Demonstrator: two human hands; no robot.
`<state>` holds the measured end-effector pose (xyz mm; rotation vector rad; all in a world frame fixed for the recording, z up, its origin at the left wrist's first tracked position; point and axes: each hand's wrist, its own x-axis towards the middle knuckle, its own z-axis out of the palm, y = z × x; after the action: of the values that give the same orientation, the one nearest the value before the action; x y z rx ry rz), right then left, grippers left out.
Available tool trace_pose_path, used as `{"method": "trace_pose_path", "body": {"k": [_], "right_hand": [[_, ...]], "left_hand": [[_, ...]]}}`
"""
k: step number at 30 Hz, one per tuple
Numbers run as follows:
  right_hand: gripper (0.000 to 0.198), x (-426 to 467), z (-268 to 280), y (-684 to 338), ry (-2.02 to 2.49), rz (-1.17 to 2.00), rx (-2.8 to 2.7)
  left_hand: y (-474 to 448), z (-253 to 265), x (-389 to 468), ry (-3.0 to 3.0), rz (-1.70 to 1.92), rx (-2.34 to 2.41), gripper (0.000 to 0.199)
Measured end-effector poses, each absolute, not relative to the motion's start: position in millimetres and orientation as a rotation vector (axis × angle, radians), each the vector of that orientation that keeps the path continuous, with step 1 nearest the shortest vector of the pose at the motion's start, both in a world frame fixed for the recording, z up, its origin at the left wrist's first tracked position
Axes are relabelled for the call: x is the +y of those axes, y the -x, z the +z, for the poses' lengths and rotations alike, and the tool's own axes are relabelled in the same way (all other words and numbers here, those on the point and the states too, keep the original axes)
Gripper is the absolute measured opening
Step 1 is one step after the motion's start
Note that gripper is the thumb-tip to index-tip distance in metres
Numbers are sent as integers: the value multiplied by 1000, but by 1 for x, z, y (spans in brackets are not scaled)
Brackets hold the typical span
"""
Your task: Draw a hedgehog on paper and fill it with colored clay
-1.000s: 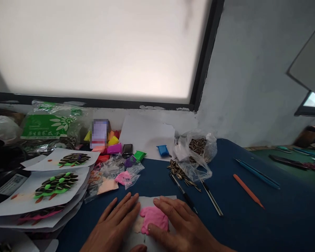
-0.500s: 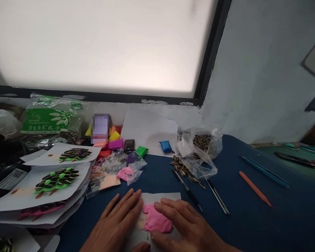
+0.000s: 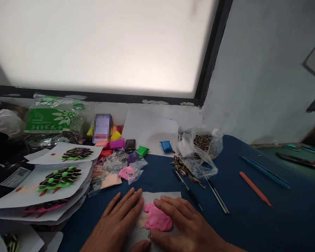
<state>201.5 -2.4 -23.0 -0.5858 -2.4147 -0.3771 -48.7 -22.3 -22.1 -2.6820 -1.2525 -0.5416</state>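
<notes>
A flattened patch of pink modelling clay (image 3: 158, 217) lies on a white paper sheet (image 3: 170, 195) in front of me. Beside it on the left is a thin beige patch of clay (image 3: 142, 221). My left hand (image 3: 118, 218) rests flat on the paper's left side, fingers stretched out, next to the beige patch. My right hand (image 3: 185, 222) lies over the pink clay's right side, its fingers spread and its thumb at the lower edge, touching the clay. Some short drawn lines show on the paper below the clay. Neither hand grasps anything.
Finished seed-and-clay pictures (image 3: 60, 178) are stacked on the left. Behind lie clay packets (image 3: 117, 143) and opened plastic wrappers. Sunflower seeds (image 3: 183, 166) spill from a clear bag (image 3: 212, 147). Pens (image 3: 188, 189) and an orange clay tool (image 3: 255, 189) lie to the right.
My right thumb has shifted slightly left along the clay's lower edge. The left hand stays almost still, and the view has moved a little.
</notes>
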Motion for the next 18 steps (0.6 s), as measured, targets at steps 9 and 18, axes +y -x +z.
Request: {"method": "trace_pose_path", "body": {"k": [9, 18], "right_hand": [[24, -5, -21, -204, 589, -410, -2479], [27, -1, -23, -205, 608, -501, -2510]], "left_hand": [[49, -25, -24, 2674, -579, -1249, 58], [49, -24, -25, 2676, -574, -1251, 58]]}}
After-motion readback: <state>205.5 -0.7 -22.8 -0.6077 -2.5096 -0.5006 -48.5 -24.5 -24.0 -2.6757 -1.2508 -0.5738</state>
